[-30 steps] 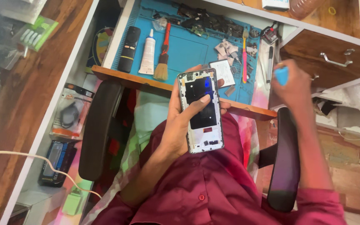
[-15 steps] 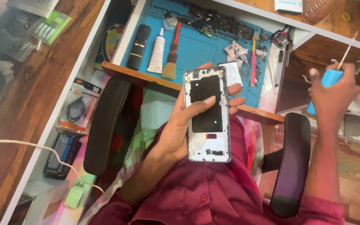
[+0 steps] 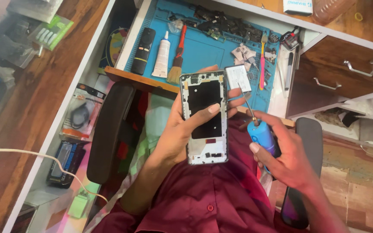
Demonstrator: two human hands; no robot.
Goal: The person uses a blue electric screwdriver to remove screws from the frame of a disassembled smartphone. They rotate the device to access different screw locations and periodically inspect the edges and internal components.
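- The left hand (image 3: 182, 129) holds an opened phone frame (image 3: 204, 117) upright over the lap, its fingers (image 3: 210, 110) clamped on it: the thumb lies across the dark inner plate and the others wrap round behind.
- The right hand (image 3: 283, 157) grips a blue screwdriver (image 3: 260, 133), fingers closed around the handle. Its thin tip points up and left, near the frame's right edge; whether it touches is too fine to tell.
- Behind the frame a blue mat (image 3: 212, 47) covers the counter (image 3: 121, 73), carrying a black remote (image 3: 142, 51), a white glue tube (image 3: 162, 55), a brush (image 3: 177, 60), a pink toothbrush (image 3: 263, 64) and a scatter of small parts (image 3: 225, 23).
- Risk, as I judge it: the frame is held in the air with nothing under it, so a loosened screw could drop into the lap or to the floor.
- The tip could also skid off a screw head and scratch the plate or jab the thumb, since only one hand steadies the frame.
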